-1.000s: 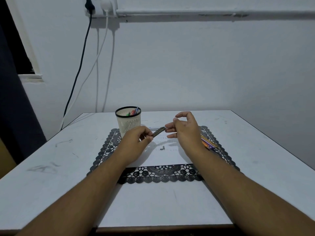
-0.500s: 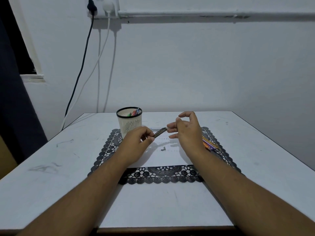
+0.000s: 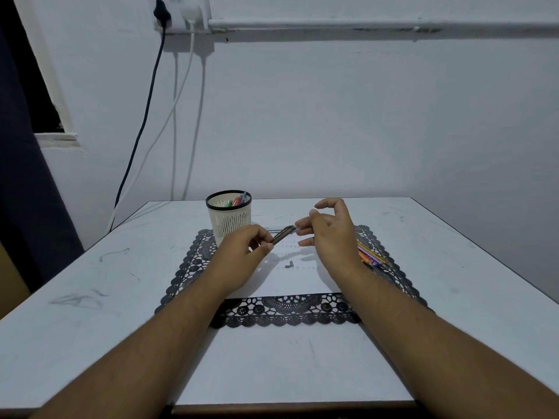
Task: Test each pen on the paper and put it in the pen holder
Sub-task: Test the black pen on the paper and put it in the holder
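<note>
Holding a dark pen (image 3: 282, 234) above the paper (image 3: 290, 276), the left hand (image 3: 242, 255) is gripping its lower barrel, with the pen slanting up toward 1 o'clock. The right hand (image 3: 328, 234) is meeting the pen's far end with its fingertips; whether it is pinching a cap there or only touching is too small to tell. A small dark piece (image 3: 289, 264) is lying on the paper below the hands, possibly a cap. The holder (image 3: 229, 217) is standing at 11 o'clock from the hands on the mat (image 3: 193, 267), already carrying a few pens, while the untested pens (image 3: 372, 255) are lying at 3 o'clock, just beside the right wrist. To do this step well, the left hand should be keeping the barrel steady while the right is working the tip end, then writing a short stroke on a bare patch of paper before dropping the pen upright into the holder on the surface (image 3: 90, 282).
</note>
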Tool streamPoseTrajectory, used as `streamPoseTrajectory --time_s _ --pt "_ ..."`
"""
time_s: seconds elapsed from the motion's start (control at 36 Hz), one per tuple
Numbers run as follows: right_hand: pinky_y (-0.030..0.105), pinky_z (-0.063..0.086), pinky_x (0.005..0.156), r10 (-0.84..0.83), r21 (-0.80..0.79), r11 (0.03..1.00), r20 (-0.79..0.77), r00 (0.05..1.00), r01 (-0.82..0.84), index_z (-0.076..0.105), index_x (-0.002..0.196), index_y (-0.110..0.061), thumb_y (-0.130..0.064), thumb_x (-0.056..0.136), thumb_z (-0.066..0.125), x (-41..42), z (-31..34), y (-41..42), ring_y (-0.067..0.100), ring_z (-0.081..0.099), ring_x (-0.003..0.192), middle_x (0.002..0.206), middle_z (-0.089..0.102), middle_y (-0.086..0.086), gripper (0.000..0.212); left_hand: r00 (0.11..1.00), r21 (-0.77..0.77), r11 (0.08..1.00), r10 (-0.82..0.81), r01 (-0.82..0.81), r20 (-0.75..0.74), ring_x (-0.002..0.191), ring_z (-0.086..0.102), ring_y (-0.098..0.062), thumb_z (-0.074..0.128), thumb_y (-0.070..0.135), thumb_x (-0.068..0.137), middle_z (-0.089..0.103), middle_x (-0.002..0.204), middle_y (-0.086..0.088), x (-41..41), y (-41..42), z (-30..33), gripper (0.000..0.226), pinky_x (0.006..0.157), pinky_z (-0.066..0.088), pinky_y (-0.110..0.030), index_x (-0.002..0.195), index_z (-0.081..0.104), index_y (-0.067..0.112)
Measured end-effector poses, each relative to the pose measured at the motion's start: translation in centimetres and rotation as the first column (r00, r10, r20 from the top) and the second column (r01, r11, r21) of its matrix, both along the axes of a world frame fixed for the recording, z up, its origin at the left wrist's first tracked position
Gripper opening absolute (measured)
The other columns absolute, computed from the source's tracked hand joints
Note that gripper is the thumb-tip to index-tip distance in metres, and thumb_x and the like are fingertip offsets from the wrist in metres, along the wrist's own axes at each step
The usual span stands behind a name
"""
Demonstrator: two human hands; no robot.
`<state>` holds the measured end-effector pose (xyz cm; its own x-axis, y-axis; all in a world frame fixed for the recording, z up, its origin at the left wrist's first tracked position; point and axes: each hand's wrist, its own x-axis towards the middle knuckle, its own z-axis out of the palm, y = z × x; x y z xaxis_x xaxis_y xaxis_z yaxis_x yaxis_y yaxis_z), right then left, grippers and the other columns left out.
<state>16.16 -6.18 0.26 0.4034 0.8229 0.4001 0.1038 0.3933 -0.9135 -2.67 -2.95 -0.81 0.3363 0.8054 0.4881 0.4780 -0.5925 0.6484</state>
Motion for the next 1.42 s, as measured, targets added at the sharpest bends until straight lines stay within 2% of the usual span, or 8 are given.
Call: streamPoseTrajectory --time_s 0.17,0.47,0.61,0.78,0.89,1.03,1.22,1.42 --pt "0.044 0.063 0.064 -0.024 0.001 1.000 -0.003 1.000 0.024 0.049 0.108 -0.021 -0.016 0.108 0.050 0.0 0.2 0.0 0.026 0.074 0.077 0.085 0.078 0.008 0.006 1.000 0.004 1.000 0.006 -0.006 -0.006 0.079 0.057 0.004 0.071 0.017 0.095 0.068 0.089 0.008 -0.1 0.0 0.0 0.003 0.067 0.039 -0.005 0.096 0.072 0.019" --pt "0.040 0.063 0.065 0.006 0.004 1.000 0.036 0.999 -0.006 0.053 0.110 -0.017 -0.011 0.104 0.054 -0.1 0.1 -0.3 0.016 0.073 0.074 0.083 0.077 0.006 0.009 1.000 0.012 1.000 -0.004 0.004 0.001 0.084 0.058 -0.002 0.070 0.016 0.095 0.068 0.090 0.006 -0.1 0.0 0.0 0.002 0.069 0.039 -0.005 0.096 0.071 0.018" --pt "0.041 0.063 0.064 -0.014 0.024 1.000 0.025 1.000 0.014 0.051 0.111 -0.020 -0.013 0.106 0.053 -0.1 0.2 -0.2 0.018 0.073 0.074 0.084 0.077 0.006 0.009 1.000 0.011 1.000 -0.017 0.017 0.011 0.077 0.056 0.007 0.070 0.015 0.096 0.068 0.089 0.008 0.0 -0.3 0.1 0.002 0.068 0.040 -0.005 0.097 0.071 0.017" --pt "0.042 0.061 0.063 -0.046 0.064 0.997 -0.006 0.999 0.046 0.047 0.112 -0.022 -0.005 0.104 0.048 0.0 0.3 -0.4 0.024 0.072 0.074 0.087 0.077 0.007 0.018 0.999 0.011 0.999 -0.034 0.033 0.018 0.078 0.057 0.004 0.070 0.015 0.096 0.068 0.091 0.008 -0.1 -0.1 -0.1 0.003 0.069 0.040 -0.006 0.097 0.071 0.017" --pt "0.041 0.062 0.066 -0.033 0.041 0.999 0.032 0.999 0.032 0.054 0.105 -0.016 -0.005 0.103 0.050 0.0 0.1 -0.3 0.018 0.072 0.075 0.085 0.076 0.006 0.012 0.998 -0.001 0.998 -0.064 0.064 0.022 0.080 0.060 -0.004 0.070 0.015 0.095 0.068 0.090 0.008 -0.1 0.7 -0.6 0.007 0.070 0.042 -0.011 0.094 0.071 0.022" --pt "0.038 0.062 0.065 -0.029 0.046 0.999 0.076 0.997 0.026 0.054 0.105 -0.016 -0.002 0.099 0.052 -0.2 -0.2 0.0 0.014 0.071 0.075 0.084 0.075 0.005 0.015 0.995 -0.015 0.995 -0.097 0.097 0.027 0.080 0.062 -0.009 0.071 0.015 0.094 0.068 0.089 0.007 -0.1 1.4 -1.1 0.014 0.075 0.050 -0.030 0.090 0.069 0.029" --pt "0.038 0.064 0.066 -0.046 0.062 0.997 0.030 0.998 0.044 0.049 0.126 -0.021 -0.001 0.100 0.053 0.3 0.0 0.0 0.022 0.074 0.077 0.086 0.076 0.007 0.033 0.993 -0.017 0.995 -0.102 0.103 0.052 0.082 0.063 -0.012 0.071 0.015 0.094 0.069 0.090 0.006 -0.1 1.6 -1.3 0.012 0.077 0.051 -0.032 0.091 0.069 0.027" --pt "0.038 0.063 0.067 -0.022 0.055 0.998 0.022 1.000 0.021 0.054 0.118 -0.020 -0.001 0.099 0.051 0.0 0.1 -0.2 0.019 0.073 0.075 0.086 0.075 0.008 0.027 0.993 -0.015 0.995 -0.099 0.100 0.063 0.081 0.062 -0.011 0.071 0.015 0.094 0.068 0.089 0.007 -0.1 1.4 -1.1 0.011 0.076 0.050 -0.030 0.091 0.070 0.025"
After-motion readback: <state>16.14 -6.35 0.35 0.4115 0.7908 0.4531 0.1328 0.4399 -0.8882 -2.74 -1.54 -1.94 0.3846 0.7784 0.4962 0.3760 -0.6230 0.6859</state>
